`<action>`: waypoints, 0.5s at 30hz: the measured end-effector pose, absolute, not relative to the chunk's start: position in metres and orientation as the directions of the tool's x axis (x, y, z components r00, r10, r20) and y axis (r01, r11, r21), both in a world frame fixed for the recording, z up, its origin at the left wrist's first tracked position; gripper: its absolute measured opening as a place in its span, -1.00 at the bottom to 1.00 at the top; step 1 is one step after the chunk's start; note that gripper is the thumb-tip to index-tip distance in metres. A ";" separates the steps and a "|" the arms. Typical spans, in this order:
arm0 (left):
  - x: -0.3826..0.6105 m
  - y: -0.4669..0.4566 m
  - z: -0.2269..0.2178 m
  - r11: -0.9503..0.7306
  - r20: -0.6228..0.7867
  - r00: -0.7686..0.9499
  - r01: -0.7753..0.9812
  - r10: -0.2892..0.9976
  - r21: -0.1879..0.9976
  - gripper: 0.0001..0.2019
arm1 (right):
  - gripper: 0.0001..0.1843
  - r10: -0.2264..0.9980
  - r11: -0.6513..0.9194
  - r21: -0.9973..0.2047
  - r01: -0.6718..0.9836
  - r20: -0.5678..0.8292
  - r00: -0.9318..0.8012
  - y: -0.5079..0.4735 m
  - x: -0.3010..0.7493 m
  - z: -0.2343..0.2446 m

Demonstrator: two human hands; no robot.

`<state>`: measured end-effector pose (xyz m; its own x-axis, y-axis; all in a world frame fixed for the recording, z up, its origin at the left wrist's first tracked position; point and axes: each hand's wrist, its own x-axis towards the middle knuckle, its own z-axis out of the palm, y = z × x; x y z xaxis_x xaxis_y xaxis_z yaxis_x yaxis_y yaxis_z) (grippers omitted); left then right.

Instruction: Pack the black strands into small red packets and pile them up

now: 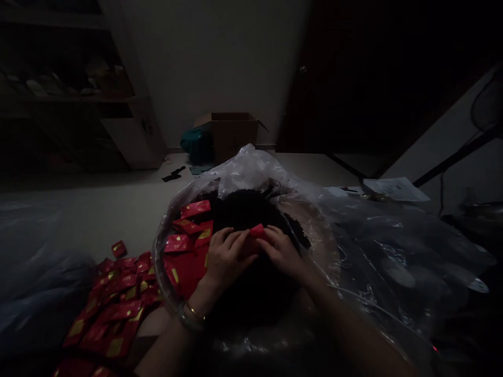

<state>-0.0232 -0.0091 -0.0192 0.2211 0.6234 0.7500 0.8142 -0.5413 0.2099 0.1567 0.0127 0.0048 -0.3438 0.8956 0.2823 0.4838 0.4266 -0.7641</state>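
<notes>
Both hands meet over a wide round basin lined with clear plastic, which holds a dark loose heap that looks like dried leaves. A small red packet is gripped between my left hand and my right hand, fingers closed on its two sides. My fingers cover part of the packet. Left of my left hand, several red packets with gold marks lie inside the basin. A bracelet circles my left wrist.
A pile of red packets spreads on the left, outside the basin. Clear plastic sheeting lies to the right. Behind stand an open cardboard box and a teal bag. Shelves are at left, a dark door at right.
</notes>
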 end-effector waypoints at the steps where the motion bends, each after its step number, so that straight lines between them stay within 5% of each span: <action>1: -0.022 -0.009 -0.019 -0.531 0.753 0.218 0.824 0.621 0.199 -0.55 | -0.83 0.898 0.401 -0.811 0.426 0.256 -0.359 0.012 0.156 0.007; 7: -0.017 -0.010 -0.022 -0.627 0.783 0.245 0.746 0.572 0.225 -0.66 | -0.76 0.852 0.120 -0.988 0.100 0.051 -0.522 0.005 0.148 0.017; 15: -0.012 -0.010 -0.024 -0.651 0.739 0.316 0.729 0.595 0.212 -0.61 | -0.54 0.844 -0.062 -0.995 0.083 -0.097 -0.528 0.010 0.147 0.008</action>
